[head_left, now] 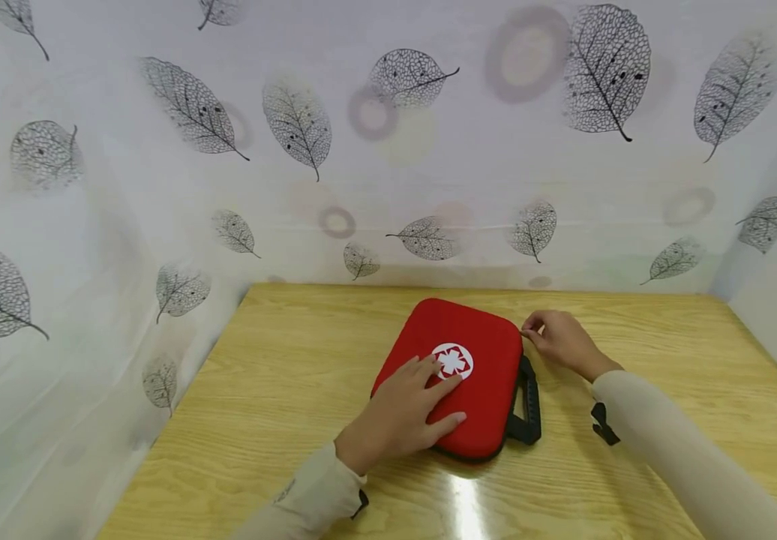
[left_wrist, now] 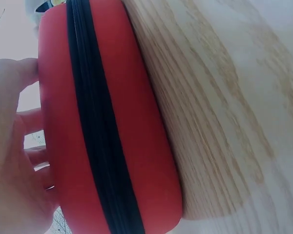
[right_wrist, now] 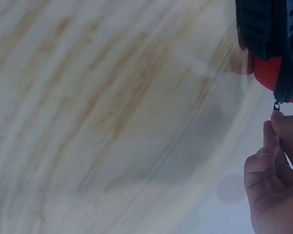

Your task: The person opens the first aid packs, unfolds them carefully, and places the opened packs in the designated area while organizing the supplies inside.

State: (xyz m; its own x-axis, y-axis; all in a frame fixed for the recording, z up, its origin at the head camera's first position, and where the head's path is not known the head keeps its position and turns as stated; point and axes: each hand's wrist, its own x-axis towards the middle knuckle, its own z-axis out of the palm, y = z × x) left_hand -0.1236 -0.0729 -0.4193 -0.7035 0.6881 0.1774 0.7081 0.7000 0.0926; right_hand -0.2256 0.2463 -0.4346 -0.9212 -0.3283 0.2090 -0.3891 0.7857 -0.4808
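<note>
A red zippered first-aid case (head_left: 469,322) with a white cross emblem lies flat on the wooden table. My left hand (head_left: 405,409) rests on its lid with the fingers spread, partly over the emblem. In the left wrist view, the black zipper band (left_wrist: 97,117) runs along the side of the case, and the fingers press its top. My right hand (head_left: 564,341) is at the far right corner. Its thumb and index finger pinch the zipper pull (right_wrist: 276,106), seen in the right wrist view. The black carry handle (head_left: 530,401) sticks out on the right side.
The wooden table (head_left: 280,360) extends around the case on all sides. Behind and to the left stands a pale curtain (head_left: 429,165) printed with dark leaves, meeting the table's back edge. Both forearms wear light sleeves (head_left: 672,435) with black straps.
</note>
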